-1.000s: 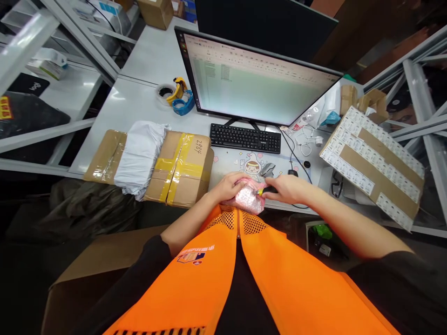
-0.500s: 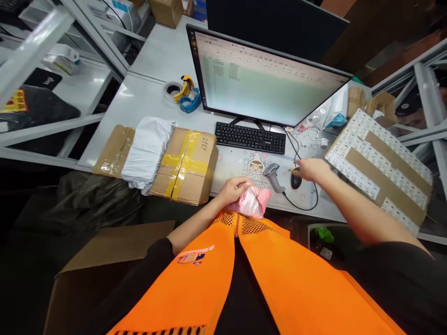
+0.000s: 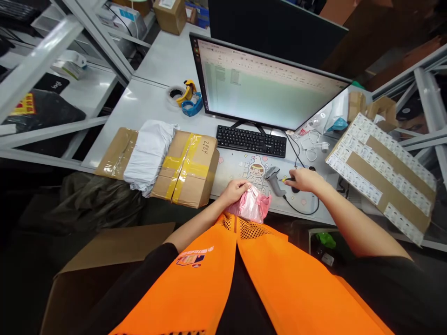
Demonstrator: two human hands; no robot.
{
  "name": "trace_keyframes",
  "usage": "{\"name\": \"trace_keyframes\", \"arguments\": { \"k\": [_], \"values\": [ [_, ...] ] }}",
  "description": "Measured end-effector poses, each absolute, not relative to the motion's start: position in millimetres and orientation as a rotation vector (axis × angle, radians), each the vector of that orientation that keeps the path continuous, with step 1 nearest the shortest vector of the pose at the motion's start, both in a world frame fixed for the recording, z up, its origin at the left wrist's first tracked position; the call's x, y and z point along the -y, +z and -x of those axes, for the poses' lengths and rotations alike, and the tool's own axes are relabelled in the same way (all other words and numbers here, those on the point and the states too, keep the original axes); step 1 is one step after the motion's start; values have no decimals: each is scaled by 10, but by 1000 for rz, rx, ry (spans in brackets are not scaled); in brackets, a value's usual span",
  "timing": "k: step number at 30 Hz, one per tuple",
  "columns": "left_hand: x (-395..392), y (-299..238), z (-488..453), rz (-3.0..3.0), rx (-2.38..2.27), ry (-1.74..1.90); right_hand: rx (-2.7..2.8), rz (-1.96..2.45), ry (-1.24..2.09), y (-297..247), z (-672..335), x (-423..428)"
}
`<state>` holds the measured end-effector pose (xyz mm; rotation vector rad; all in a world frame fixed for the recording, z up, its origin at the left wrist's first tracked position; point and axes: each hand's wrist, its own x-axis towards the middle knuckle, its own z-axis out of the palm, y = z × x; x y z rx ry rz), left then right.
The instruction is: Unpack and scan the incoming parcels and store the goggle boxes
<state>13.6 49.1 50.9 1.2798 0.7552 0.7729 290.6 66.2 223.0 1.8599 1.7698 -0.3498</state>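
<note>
My left hand point(image 3: 234, 191) is closed on a pink plastic package point(image 3: 252, 207), close to the front of my orange vest at the desk's near edge. Its fingers pinch the package's upper left part. My right hand point(image 3: 304, 180) is closed on a small black tool with a yellow tip point(image 3: 288, 179), its exact kind hard to make out. That tool points left, toward a grey barcode scanner point(image 3: 274, 180) lying on the desk mat. Partly covered by the right hand is a dark computer mouse point(image 3: 295, 190).
A black keyboard point(image 3: 251, 141) sits below the monitor point(image 3: 268, 86). On the left are a taped carton point(image 3: 188, 167), a white bag point(image 3: 148, 156) and tape dispensers point(image 3: 191, 103). A label-covered carton point(image 3: 384, 177) stands right. An open box point(image 3: 118, 246) is below left.
My right hand has moved slightly left and down, bringing the black tool with the yellow tip nearer the scanner. My left hand keeps hold of the pink package. The view has shifted slightly.
</note>
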Motion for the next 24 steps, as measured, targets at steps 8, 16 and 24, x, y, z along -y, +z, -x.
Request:
{"name": "trace_keyframes", "arguments": {
  "k": [8, 16, 24],
  "values": [
    [-603, 389, -235, -1095, -733, 721, -2029, -1495, -827, 2242, -2346, -498],
    [-689, 220, -238, -882, -821, 694, -1828, -1912, -679, 1798, -2946, -632],
    [-508, 260, 117, -1207, -880, 868, -1672, -2725, -1811, 1158, -2338, 263]
  ]
}}
